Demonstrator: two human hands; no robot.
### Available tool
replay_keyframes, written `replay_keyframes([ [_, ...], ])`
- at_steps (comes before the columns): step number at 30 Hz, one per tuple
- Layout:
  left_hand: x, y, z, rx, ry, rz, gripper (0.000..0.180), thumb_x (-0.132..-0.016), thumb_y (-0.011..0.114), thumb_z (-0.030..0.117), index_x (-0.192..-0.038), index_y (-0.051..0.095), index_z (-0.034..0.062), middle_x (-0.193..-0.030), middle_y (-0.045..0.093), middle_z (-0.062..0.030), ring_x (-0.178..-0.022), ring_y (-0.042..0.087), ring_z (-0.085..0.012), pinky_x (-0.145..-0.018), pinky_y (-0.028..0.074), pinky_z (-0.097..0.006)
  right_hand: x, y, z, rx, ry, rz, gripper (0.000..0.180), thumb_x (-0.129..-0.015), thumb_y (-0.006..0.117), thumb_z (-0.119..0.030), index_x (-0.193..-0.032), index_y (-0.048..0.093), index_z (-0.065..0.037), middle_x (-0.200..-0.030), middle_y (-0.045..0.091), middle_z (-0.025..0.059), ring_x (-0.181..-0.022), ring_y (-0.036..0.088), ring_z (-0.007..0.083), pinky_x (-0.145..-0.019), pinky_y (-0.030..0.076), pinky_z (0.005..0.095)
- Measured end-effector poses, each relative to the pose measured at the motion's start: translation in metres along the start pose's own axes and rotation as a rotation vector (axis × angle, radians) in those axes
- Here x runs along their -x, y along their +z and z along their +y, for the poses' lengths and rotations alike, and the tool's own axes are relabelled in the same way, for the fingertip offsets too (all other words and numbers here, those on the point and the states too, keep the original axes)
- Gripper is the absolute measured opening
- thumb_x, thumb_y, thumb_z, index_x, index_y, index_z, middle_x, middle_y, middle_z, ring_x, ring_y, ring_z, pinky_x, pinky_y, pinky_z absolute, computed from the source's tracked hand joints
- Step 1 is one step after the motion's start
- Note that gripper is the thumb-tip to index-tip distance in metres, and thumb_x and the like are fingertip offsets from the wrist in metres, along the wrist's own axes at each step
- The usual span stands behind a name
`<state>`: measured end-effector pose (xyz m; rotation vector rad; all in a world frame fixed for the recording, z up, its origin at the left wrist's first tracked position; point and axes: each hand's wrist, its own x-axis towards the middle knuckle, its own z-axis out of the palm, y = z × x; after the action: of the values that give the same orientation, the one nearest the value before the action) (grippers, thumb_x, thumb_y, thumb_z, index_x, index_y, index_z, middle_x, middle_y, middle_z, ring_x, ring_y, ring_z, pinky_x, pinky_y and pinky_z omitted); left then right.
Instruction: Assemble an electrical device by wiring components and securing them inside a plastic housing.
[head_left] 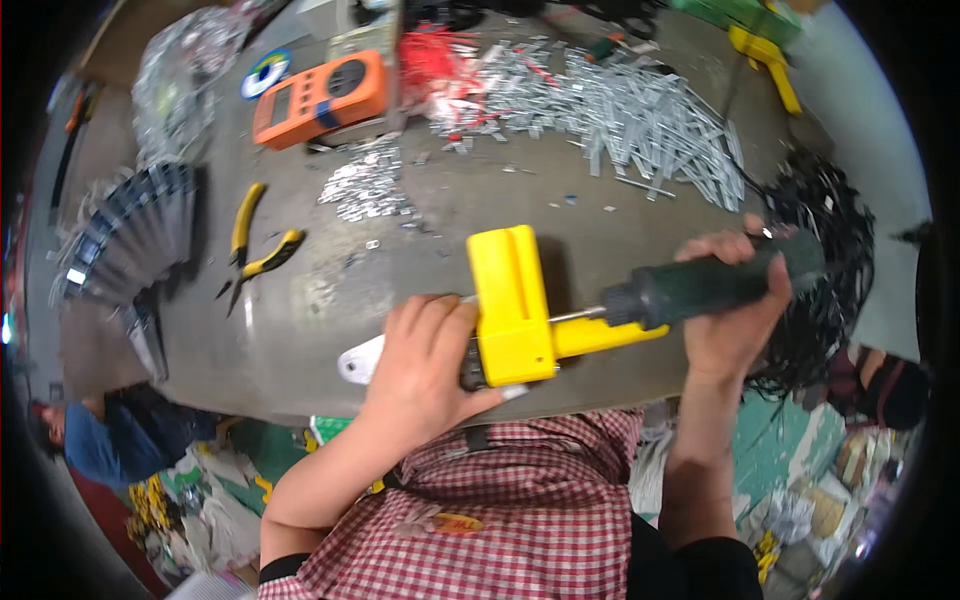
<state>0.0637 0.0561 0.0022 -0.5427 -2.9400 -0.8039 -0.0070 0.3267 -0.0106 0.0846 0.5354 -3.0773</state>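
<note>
Both hands work at the near edge of a grey workbench (440, 210). Seen from the head camera, the left hand (425, 365) presses down with fingers curled on the yellow jig block (510, 300) and on a white flat strip (360, 360) that sticks out from under the palm. The right hand (735, 300) is clamped around the dark green handle of a screwdriver (690, 285), whose metal shaft enters the block's right side. Farther back lie yellow-handled pliers (255, 250), an orange multimeter (320, 98), a heap of small metal strips (640, 110) and a tangle of black cables (830, 250).
</note>
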Motion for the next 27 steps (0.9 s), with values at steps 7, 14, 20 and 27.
replay_keyframes([
  [7,-0.015,-0.027,-0.052,0.125,-0.331,0.234,0.027,-0.074,0.067,0.001,-0.097,0.052,0.0030,-0.092,0.059,-0.0125,-0.082,0.060,-0.0310,-0.073,0.049,-0.038,0.007,-0.006,-0.002,0.034,0.002,-0.038,0.043,-0.088,0.056,-0.023,-0.125,0.045,-0.006,-0.090,0.049,0.0040,-0.090,0.048,0.0173,-0.097,0.036,0.0407],
  [14,-0.026,-0.039,-0.086,-0.326,0.196,0.087,0.021,-0.069,0.054,0.000,-0.089,0.053,0.0058,-0.085,0.057,-0.0091,-0.084,0.056,-0.0261,-0.070,0.048,-0.035,0.006,-0.003,-0.002,0.011,0.019,-0.049,0.043,-0.088,0.055,-0.022,-0.126,0.045,-0.005,-0.091,0.048,0.0043,-0.091,0.048,0.0180,-0.098,0.036,0.0411],
  [20,-0.013,-0.035,-0.073,-0.033,0.027,0.139,0.024,-0.068,0.065,-0.005,-0.086,0.054,0.0044,-0.091,0.063,-0.0064,-0.083,0.063,-0.0233,-0.074,0.050,-0.032,0.006,-0.004,-0.001,0.027,-0.003,-0.008,0.045,-0.089,0.054,-0.024,-0.127,0.043,-0.002,-0.090,0.049,0.0041,-0.089,0.048,0.0177,-0.097,0.037,0.0401],
  [27,0.014,-0.006,-0.022,0.484,-0.242,0.143,0.016,-0.076,0.067,0.007,-0.084,0.054,0.0079,-0.094,0.066,-0.0047,-0.100,0.057,-0.0173,-0.110,0.011,-0.049,0.006,-0.007,-0.002,0.068,-0.011,0.005,0.044,-0.089,0.054,-0.025,-0.123,0.043,0.000,-0.089,0.050,0.0036,-0.089,0.049,0.0171,-0.095,0.037,0.0390],
])
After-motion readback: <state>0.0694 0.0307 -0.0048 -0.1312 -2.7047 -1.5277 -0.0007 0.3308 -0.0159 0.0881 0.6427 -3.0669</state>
